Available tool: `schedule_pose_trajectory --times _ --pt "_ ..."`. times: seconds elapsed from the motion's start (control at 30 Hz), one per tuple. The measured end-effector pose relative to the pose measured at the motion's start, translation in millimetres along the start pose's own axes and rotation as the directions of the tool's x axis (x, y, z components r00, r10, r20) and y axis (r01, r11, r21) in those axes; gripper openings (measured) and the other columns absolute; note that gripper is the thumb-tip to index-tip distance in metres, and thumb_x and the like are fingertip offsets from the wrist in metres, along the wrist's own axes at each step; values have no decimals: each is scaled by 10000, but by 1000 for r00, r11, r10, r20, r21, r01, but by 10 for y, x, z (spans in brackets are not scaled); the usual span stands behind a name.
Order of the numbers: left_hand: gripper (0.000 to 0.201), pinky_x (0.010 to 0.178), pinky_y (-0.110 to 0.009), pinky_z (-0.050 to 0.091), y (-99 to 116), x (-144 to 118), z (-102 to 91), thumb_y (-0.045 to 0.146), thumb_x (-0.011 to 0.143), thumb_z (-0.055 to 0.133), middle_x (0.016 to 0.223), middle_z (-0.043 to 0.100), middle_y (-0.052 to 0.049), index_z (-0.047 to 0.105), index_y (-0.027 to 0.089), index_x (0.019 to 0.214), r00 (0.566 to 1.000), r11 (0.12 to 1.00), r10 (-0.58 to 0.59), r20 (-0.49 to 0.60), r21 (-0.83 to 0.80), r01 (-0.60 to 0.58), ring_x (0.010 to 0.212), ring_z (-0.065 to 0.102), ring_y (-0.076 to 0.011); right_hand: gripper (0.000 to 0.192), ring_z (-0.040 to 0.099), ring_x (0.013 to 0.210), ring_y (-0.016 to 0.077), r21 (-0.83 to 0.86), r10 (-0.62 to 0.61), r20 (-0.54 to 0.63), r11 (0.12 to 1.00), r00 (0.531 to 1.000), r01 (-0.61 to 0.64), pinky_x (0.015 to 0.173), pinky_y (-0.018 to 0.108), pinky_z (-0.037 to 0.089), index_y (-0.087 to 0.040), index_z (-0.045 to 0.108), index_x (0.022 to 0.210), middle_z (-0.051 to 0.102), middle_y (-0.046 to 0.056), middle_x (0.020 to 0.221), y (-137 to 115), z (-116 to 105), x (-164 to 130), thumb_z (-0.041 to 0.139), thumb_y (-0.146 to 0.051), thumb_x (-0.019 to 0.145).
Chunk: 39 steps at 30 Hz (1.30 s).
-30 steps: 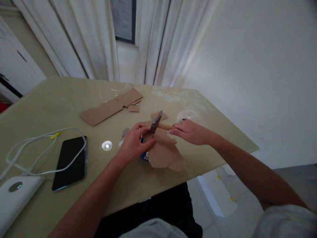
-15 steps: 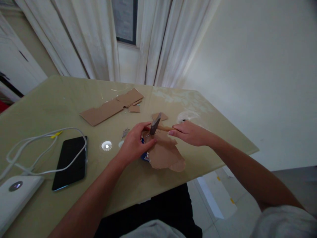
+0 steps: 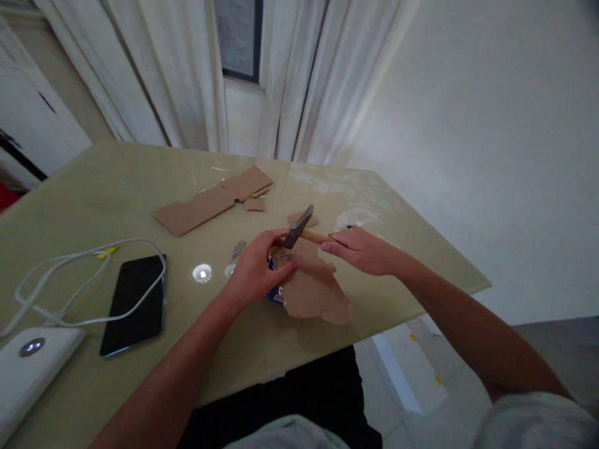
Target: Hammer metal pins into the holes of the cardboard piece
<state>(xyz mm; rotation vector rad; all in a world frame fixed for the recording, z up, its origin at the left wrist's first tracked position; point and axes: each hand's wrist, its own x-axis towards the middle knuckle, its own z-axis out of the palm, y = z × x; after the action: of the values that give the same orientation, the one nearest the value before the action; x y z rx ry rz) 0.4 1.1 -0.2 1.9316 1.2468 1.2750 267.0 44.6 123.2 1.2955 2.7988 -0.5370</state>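
My right hand (image 3: 359, 249) is wrapped round the wooden handle of a hammer (image 3: 298, 227). Its metal head hangs tilted just above the near-left part of a torn piece of cardboard (image 3: 312, 288), close to the fingers of my left hand (image 3: 257, 265). The cardboard rests over a blue container (image 3: 276, 293), mostly hidden beneath it, and has a patch of small holes or dots near its far edge. My left hand curls round the container's left side, thumb lying on the cardboard and pressing it. Whether a nail is under the hammer head I cannot make out.
Several nails (image 3: 239, 249) lie left of my left hand. Farther back are a long cardboard strip (image 3: 201, 209) and a small cardboard scrap (image 3: 304, 219). A clear plastic bag (image 3: 358, 218) sits behind my right hand. A phone (image 3: 135, 302), white cable (image 3: 75, 259) and white box (image 3: 40, 374) occupy the left.
The hammer head has risen slightly and tilted more to the right. My left hand keeps its hold on the cardboard and container. The whole view has shifted a little.
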Motion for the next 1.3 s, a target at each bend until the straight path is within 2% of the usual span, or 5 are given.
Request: schedule_pose_trajectory --times 0.4,0.63,0.77,1.0,1.3 --pt "564 906 -405 587 33 -18 -10 356 897 882 1235 778 -76 690 234 1414 999 999 -36 -4 -1 36 992 714 -243 698 422 554 127 294 13 -238 954 971 59 569 291 298 -236 512 716 470 -40 601 160 43 31 426 -810 1102" --pt "443 663 -305 495 -40 40 -149 483 993 724 1172 774 -60 732 213 1343 964 982 -181 -197 21 189 674 507 -149 712 268 376 63 747 347 -592 574 728 334 346 225 212 -261 491 705 325 -126 510 372 355 390 730 -909 878" --pt "330 907 -411 577 -220 58 -257 389 1035 599 1158 781 -113 774 184 1224 938 882 -215 -273 359 307 917 692 -255 718 258 347 61 748 453 -659 478 600 460 301 204 219 -269 482 709 312 -135 494 466 476 587 750 -921 847" --pt "548 981 -596 585 -321 -42 -230 459 1069 570 1442 675 -245 714 138 1488 917 474 -353 -185 810 346 1273 654 -476 633 236 347 62 658 501 -747 458 438 598 306 191 232 -262 505 734 309 -132 508 604 691 439 764 -803 939" --pt "530 1095 -531 579 -481 -98 -233 432 1072 526 1316 689 -225 684 95 1449 924 511 -367 -108 806 298 1197 695 -408 599 248 372 67 617 553 -763 468 335 633 325 189 250 -257 520 752 317 -122 531 702 739 402 719 -765 1000"
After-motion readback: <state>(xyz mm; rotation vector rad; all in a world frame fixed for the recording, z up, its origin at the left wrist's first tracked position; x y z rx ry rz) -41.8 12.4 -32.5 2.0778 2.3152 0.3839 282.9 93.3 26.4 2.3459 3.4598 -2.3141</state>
